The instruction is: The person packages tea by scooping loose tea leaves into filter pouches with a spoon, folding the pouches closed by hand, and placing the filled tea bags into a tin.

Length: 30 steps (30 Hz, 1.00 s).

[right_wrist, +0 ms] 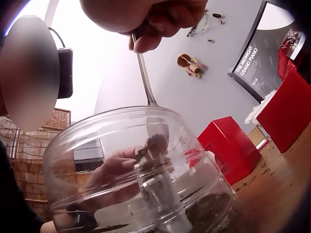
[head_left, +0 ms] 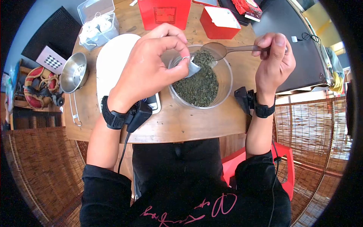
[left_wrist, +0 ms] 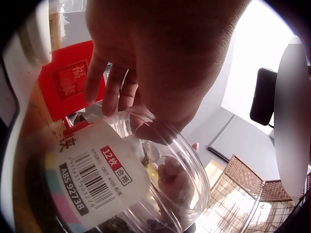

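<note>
A clear round plastic tub [head_left: 227, 89] holds dried, dark green leaves [head_left: 198, 87]. My left hand [head_left: 151, 62] is over the tub's left side, pinching a small pale pouch [head_left: 193, 69] between thumb and index finger. The pouch hangs above the leaves; its far side is partly hidden by the fingers. In my right hand [head_left: 275, 56] is the handle of a brownish spoon [head_left: 242, 48], held from the right. Its bowl lies over the tub's far rim, close to the pouch. In the right wrist view leaves show on the spoon [right_wrist: 156, 141] through the tub's wall.
A metal pan [head_left: 74, 72] stands at the left, beside a round-edged white board [head_left: 113, 56]. Behind are a lidded clear box [head_left: 99, 32] of white items, a red box [head_left: 165, 15] and a red container [head_left: 220, 22] with white contents. Leaf crumbs dot the wooden table [head_left: 196, 126].
</note>
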Tool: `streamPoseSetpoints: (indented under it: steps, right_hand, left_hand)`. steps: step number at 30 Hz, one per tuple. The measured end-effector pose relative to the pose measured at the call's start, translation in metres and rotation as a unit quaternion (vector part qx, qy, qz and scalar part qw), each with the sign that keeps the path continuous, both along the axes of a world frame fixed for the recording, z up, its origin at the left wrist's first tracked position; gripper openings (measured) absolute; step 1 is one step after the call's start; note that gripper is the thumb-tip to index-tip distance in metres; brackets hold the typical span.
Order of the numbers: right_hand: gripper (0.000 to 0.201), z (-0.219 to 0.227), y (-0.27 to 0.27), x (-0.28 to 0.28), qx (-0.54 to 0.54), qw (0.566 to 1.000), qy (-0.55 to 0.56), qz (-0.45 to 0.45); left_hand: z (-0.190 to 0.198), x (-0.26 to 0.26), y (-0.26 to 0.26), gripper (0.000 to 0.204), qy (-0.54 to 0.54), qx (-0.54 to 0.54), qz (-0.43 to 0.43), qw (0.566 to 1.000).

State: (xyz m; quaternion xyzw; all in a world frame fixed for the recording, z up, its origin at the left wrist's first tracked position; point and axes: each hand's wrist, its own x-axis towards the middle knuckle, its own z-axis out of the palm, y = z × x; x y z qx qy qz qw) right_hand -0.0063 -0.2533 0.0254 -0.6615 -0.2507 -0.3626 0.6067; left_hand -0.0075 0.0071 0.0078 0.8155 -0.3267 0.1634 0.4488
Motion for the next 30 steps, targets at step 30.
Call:
streamPoseSetpoints:
  steps: [30]
  right_hand:
    - [0.032, -0.008, 0.003, -0.001, -0.062, 0.997, -0.043, 0.022]
  left_hand:
    - [0.002, -0.001, -0.002, 0.009, 0.03, -0.007, -0.016, 0.999]
